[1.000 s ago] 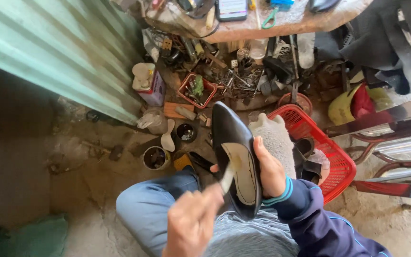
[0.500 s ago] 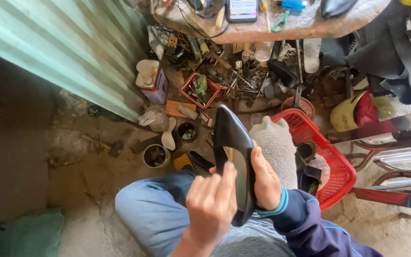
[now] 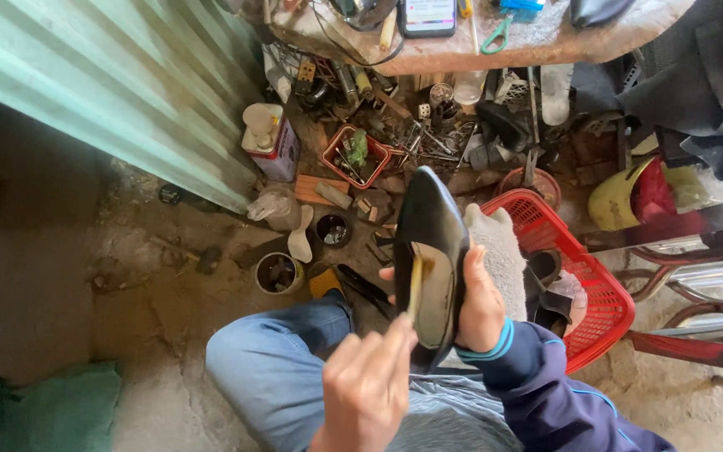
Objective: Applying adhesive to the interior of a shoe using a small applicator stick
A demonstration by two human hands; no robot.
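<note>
- Shoe (image 3: 433, 251): black, sole up over the lap, gripped by right hand (image 3: 480, 305).
- Left hand (image 3: 367, 385) closed on stick (image 3: 415, 289); tip has moved from heel area onto insole since earlier frames.
- Spreading appears under way.

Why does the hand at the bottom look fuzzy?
In the head view, the left hand holding the thin wooden stick is motion-blurred and close to the camera; the black pointed shoe looks sharper; soft daylight, no glare, and the left floor lies in shadow.
</note>
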